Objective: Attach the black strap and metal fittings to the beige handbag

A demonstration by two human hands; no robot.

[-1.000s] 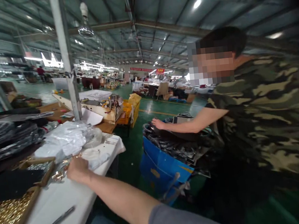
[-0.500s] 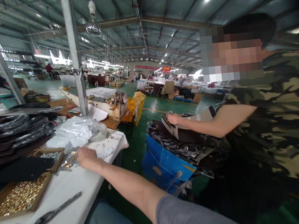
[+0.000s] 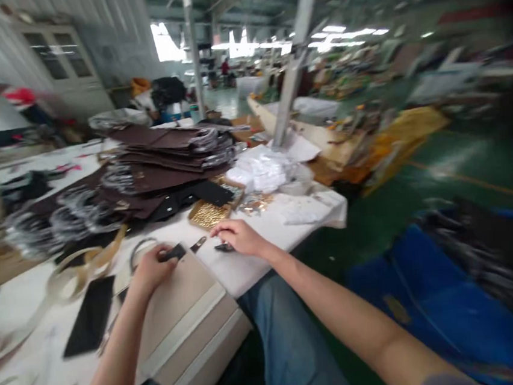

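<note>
A beige panelled bag or case (image 3: 181,308) rests across my lap and the table edge. On its far end, my left hand (image 3: 154,269) is closed with thumb and fingers about a black tab (image 3: 178,252). My right hand (image 3: 239,238) is just beyond the bag, over the table, its fingers curled together. Whatever is in those fingers is too small or blurred to make out. Partly under this hand lies a dark pointed tool (image 3: 224,247). Close to the fingertips is a cardboard tray of gold-coloured fasteners (image 3: 206,214). A small metal tool (image 3: 198,244) lies between both hands.
Stacked brown panels with plastic-wrapped handles (image 3: 157,150) cover the table's back. Clear plastic bags (image 3: 263,170) lie beside a metal post (image 3: 292,62). Tape rolls (image 3: 71,274) and a black flat rectangle (image 3: 89,317) are at left. A blue container (image 3: 411,286) stands at right.
My view has swung left; the co-worker is out of view. My right hand has drawn back from the plastic bags to beside the gold fasteners. My left hand and the beige bag now show.
</note>
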